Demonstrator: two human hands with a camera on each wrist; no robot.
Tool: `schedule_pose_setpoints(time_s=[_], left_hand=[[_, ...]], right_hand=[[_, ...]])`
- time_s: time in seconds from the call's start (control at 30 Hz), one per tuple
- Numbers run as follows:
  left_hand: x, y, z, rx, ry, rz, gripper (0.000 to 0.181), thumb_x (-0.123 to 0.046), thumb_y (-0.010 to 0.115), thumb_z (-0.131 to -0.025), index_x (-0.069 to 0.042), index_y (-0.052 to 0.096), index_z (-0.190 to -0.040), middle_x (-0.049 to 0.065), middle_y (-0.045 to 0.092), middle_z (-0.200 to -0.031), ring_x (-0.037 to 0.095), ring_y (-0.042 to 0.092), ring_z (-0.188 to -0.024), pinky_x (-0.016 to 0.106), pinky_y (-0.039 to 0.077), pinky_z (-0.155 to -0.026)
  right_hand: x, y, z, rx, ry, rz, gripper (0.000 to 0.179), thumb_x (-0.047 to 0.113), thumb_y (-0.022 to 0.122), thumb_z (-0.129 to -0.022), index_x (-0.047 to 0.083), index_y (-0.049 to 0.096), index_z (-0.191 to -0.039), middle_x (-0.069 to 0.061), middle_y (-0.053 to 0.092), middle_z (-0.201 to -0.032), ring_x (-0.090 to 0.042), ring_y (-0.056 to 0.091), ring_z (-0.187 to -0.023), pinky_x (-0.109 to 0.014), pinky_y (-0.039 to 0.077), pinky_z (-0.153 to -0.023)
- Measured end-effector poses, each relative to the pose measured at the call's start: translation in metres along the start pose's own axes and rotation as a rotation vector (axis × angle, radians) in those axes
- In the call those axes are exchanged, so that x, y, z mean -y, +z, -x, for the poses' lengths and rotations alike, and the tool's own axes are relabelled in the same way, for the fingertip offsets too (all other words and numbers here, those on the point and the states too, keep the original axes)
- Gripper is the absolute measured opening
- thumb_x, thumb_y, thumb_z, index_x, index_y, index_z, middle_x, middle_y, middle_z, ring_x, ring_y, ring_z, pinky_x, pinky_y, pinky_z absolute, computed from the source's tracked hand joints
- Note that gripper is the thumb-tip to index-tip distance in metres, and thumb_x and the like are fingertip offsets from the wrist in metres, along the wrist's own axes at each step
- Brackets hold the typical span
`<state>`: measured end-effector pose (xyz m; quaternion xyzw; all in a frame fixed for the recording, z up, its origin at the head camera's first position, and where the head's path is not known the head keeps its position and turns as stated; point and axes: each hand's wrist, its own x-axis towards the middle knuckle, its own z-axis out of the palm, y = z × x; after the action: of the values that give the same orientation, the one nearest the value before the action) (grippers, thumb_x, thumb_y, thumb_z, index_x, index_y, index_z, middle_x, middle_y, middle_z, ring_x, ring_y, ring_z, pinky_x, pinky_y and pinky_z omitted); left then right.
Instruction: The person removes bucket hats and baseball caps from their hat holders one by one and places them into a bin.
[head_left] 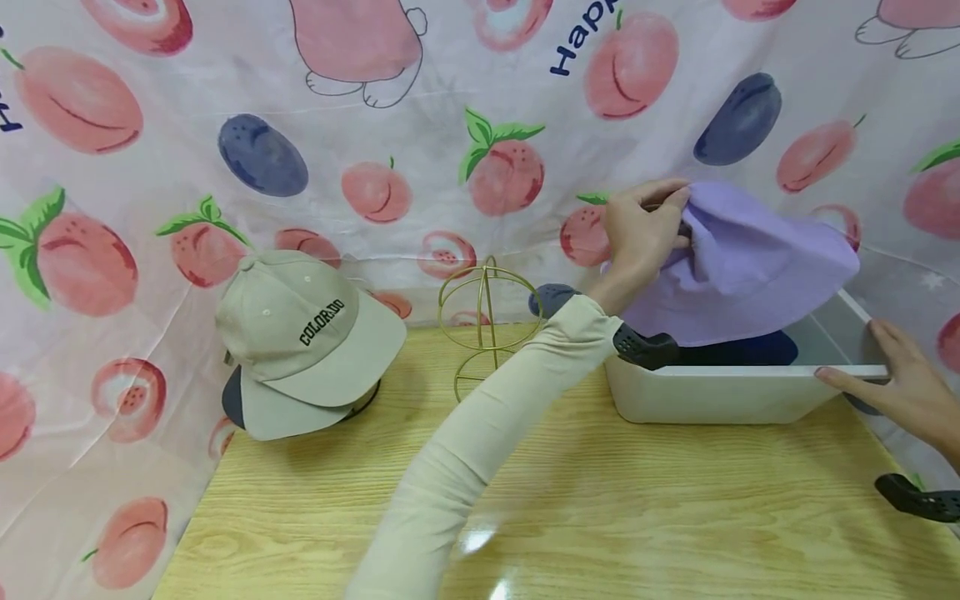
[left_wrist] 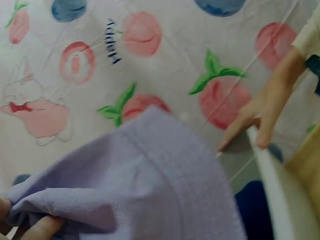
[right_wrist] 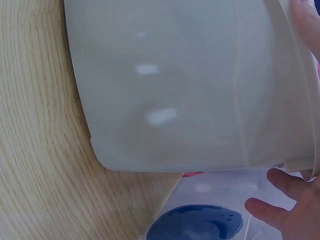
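My left hand (head_left: 645, 229) pinches the crown of a lavender bucket hat (head_left: 772, 258), its brim hanging to the right. In the left wrist view, folds of the hat (left_wrist: 150, 170) bunch between thumb and fingers. The hat overlaps a white plastic bin (head_left: 727, 396), hiding part of its inside. A dark navy item (head_left: 757, 348) lies within; its kind is mostly hidden. My right hand (head_left: 907, 383) holds the bin's front right corner, thumb on the front rim and fingers along the right side. From the right wrist, the bin's wall (right_wrist: 165, 90) fills the view beside the fingers (right_wrist: 272, 212).
A gold wire stand (head_left: 487, 325) is upright left of the bin. Stacked baseball caps (head_left: 300, 333), a beige one with dark lettering on top, are at the table's left edge. Behind the wooden table (head_left: 600, 508) hangs a fruit-printed cloth (head_left: 442, 108).
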<state>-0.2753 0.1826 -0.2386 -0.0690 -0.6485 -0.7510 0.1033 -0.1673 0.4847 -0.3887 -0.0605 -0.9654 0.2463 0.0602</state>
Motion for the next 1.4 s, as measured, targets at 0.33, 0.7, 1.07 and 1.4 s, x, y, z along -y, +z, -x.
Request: schedule_pose_setpoints(time_s=[0.33, 0.7, 1.07, 1.4], left_hand=[[0.019, 0.032, 0.023, -0.027, 0.076, -0.018, 0.011, -0.008, 0.07, -0.085, -0.01, 0.077, -0.093, -0.009, 0.069, -0.076, 0.001, 0.058, -0.045, 0.017, 0.048, -0.044], [0.04, 0.055, 0.037, -0.001, 0.087, 0.13, 0.012, -0.003, 0.069, -0.085, -0.005, 0.076, -0.094, -0.005, 0.07, -0.081, 0.003, 0.059, -0.047, 0.018, 0.049, -0.047], [0.069, 0.046, 0.036, 0.182, 0.179, -0.312, 0.011, -0.005, 0.071, -0.083, -0.009, 0.076, -0.091, -0.006, 0.071, -0.082, -0.009, 0.053, -0.063, 0.006, 0.043, -0.059], [0.085, 0.039, 0.03, 0.812, 0.366, -1.21, 0.052, -0.046, 0.065, -0.086, -0.043, 0.048, -0.135, -0.013, 0.031, -0.147, 0.009, 0.025, -0.133, 0.027, 0.031, -0.098]], right_hand=[[-0.001, 0.0, 0.001, 0.014, 0.0, -0.018, 0.102, 0.043, 0.058, -0.089, -0.004, -0.013, -0.145, -0.032, -0.017, -0.149, -0.056, -0.009, -0.132, -0.071, 0.003, -0.099], [0.001, -0.001, 0.002, 0.011, 0.023, -0.032, 0.101, 0.044, 0.058, -0.089, 0.002, -0.013, -0.147, -0.031, -0.018, -0.149, -0.06, -0.006, -0.13, -0.075, 0.007, -0.094], [-0.004, -0.001, 0.001, -0.016, -0.039, -0.03, 0.099, 0.04, 0.059, -0.089, -0.005, -0.008, -0.146, -0.032, -0.011, -0.15, -0.055, -0.003, -0.134, -0.069, 0.003, -0.101], [-0.003, 0.002, 0.002, -0.011, -0.002, -0.04, 0.099, 0.042, 0.058, -0.089, -0.002, -0.01, -0.147, -0.032, -0.013, -0.15, -0.06, 0.001, -0.13, -0.073, 0.007, -0.096]])
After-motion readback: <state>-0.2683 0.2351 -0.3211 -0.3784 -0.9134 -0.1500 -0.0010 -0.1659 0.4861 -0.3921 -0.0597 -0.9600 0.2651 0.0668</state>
